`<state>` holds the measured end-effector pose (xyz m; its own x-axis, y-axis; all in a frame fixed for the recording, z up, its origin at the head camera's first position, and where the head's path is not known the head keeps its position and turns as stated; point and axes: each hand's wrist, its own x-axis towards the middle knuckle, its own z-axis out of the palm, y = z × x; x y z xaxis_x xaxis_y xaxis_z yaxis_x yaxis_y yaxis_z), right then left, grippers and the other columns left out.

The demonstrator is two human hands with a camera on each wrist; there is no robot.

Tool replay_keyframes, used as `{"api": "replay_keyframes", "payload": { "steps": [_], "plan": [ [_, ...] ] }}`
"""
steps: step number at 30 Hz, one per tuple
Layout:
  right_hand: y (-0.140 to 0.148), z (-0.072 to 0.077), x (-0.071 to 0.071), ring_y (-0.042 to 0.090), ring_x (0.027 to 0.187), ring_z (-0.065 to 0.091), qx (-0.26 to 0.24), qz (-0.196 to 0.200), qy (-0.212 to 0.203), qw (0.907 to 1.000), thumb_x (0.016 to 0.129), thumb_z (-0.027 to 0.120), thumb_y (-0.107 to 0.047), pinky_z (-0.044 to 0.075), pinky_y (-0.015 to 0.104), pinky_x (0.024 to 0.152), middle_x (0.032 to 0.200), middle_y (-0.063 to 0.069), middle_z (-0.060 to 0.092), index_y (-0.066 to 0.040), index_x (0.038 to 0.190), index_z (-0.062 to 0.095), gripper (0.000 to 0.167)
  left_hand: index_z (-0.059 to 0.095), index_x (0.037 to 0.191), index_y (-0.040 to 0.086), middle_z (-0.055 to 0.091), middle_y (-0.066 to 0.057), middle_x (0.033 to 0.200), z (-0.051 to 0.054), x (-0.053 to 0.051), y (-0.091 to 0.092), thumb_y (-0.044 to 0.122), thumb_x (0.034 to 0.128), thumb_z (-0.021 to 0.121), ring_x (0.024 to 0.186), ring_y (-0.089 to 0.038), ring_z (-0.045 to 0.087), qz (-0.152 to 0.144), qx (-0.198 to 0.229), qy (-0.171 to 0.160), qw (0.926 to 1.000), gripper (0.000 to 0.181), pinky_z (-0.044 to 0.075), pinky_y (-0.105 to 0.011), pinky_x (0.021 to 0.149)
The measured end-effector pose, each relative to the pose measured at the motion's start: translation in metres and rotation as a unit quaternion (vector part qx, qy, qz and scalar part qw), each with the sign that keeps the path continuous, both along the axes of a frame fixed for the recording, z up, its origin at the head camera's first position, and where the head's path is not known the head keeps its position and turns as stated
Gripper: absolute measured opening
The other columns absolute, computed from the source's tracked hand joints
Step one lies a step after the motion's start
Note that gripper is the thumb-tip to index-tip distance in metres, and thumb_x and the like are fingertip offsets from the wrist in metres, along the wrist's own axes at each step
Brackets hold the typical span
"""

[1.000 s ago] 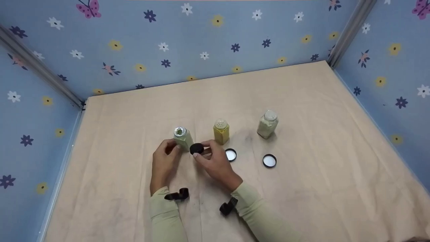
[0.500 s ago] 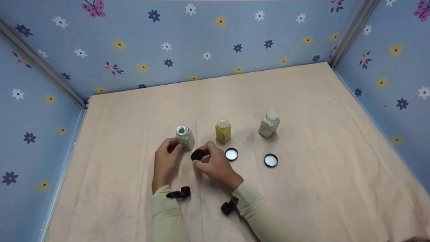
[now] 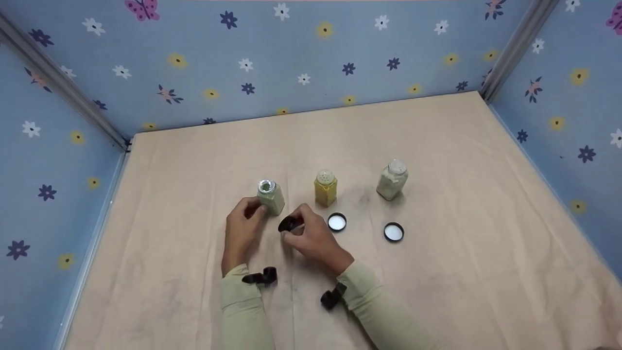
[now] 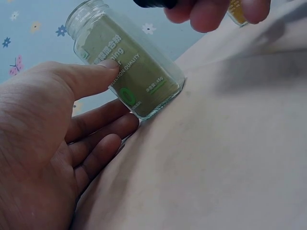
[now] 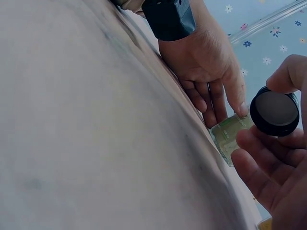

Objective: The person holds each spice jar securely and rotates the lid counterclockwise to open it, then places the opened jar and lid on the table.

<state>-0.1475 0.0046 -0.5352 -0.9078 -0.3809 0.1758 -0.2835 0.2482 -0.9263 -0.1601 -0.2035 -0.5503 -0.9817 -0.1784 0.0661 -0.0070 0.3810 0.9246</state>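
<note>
My left hand [image 3: 242, 226] holds a square glass spice jar [image 3: 272, 198] of green powder, thumb on its printed front and fingers behind. It stands upright on the cloth, its mouth [image 3: 267, 186] uncovered with a shiny, ragged rim. Just right of the jar, my right hand [image 3: 313, 236] pinches a black screw lid [image 3: 288, 224] between thumb and fingers, apart from the jar. In the right wrist view the hollow underside of the lid [image 5: 276, 112] shows dark grey. The left wrist view catches only the lid's edge [image 4: 156, 2] at the top.
A yellow-powder jar [image 3: 325, 188] and a pale green-powder jar [image 3: 392, 180], both with perforated shaker tops, stand to the right. Two black lids with white liners, one nearer [image 3: 336, 222] and one farther right [image 3: 393, 232], lie upturned on the beige cloth [image 3: 461, 272]. Flowered blue walls [image 3: 311, 53] enclose the table.
My right hand has turned the black lid from top-up to tilted on its edge and brought it slightly lower beside the jar. The left hand keeps its hold; the head view has shifted slightly.
</note>
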Motion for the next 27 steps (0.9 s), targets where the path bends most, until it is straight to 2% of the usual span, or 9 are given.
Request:
{"api": "replay_keyframes", "payload": {
  "steps": [4, 8, 15, 21, 27],
  "plan": [
    [-0.0007, 0.0003, -0.0011, 0.014, 0.090, 0.065, 0.004, -0.004, 0.009, 0.9999, 0.083, 0.071, -0.014, 0.057, 0.032, 0.078, 0.098, -0.002, 0.065, -0.013, 0.104, 0.053, 0.028, 0.068, 0.116, 0.019, 0.067, 0.003, 0.112, 0.0010, -0.0014, 0.0005, 0.028, 0.0965, 0.069, 0.105, -0.015, 0.059, 0.002, 0.001, 0.005, 1.0000, 0.021, 0.044, -0.037, 0.096],
    [-0.0018, -0.0017, -0.0001, 0.015, 0.091, 0.066, 0.007, 0.005, 0.008, 0.9999, 0.084, 0.071, -0.015, 0.057, 0.034, 0.080, 0.098, -0.002, 0.065, -0.012, 0.104, 0.053, 0.027, 0.068, 0.116, 0.018, 0.067, 0.003, 0.113, 0.0006, -0.0010, 0.0010, 0.027, 0.0969, 0.068, 0.105, -0.014, 0.059, 0.005, -0.005, -0.005, 1.0000, 0.021, 0.044, -0.035, 0.095],
    [-0.0020, -0.0045, -0.0003, 0.017, 0.088, 0.065, 0.042, 0.009, 0.024, 0.9988, 0.086, 0.072, -0.017, 0.054, 0.028, 0.077, 0.097, -0.003, 0.065, -0.012, 0.107, 0.057, 0.027, 0.068, 0.116, 0.017, 0.068, 0.002, 0.112, -0.0006, -0.0009, 0.0026, 0.024, 0.0966, 0.068, 0.104, -0.015, 0.060, 0.012, -0.011, -0.014, 0.9998, 0.020, 0.045, -0.036, 0.094],
    [-0.0034, -0.0053, -0.0013, 0.018, 0.090, 0.065, 0.047, 0.026, 0.022, 0.9983, 0.088, 0.072, -0.016, 0.053, 0.025, 0.078, 0.101, -0.001, 0.063, -0.010, 0.113, 0.058, 0.030, 0.068, 0.116, 0.018, 0.067, 0.002, 0.112, -0.0013, -0.0018, 0.0017, 0.026, 0.0965, 0.069, 0.105, -0.016, 0.059, 0.012, -0.007, -0.016, 0.9998, 0.021, 0.044, -0.036, 0.094],
    [-0.0027, -0.0038, -0.0012, 0.018, 0.088, 0.062, 0.066, 0.037, 0.037, 0.9965, 0.088, 0.073, -0.016, 0.052, 0.026, 0.076, 0.101, 0.002, 0.062, -0.008, 0.119, 0.059, 0.034, 0.067, 0.118, 0.017, 0.067, 0.001, 0.113, -0.0003, -0.0030, 0.0022, 0.026, 0.0970, 0.068, 0.105, -0.016, 0.059, 0.010, -0.005, -0.025, 0.9996, 0.023, 0.044, -0.036, 0.095]
  ]
}}
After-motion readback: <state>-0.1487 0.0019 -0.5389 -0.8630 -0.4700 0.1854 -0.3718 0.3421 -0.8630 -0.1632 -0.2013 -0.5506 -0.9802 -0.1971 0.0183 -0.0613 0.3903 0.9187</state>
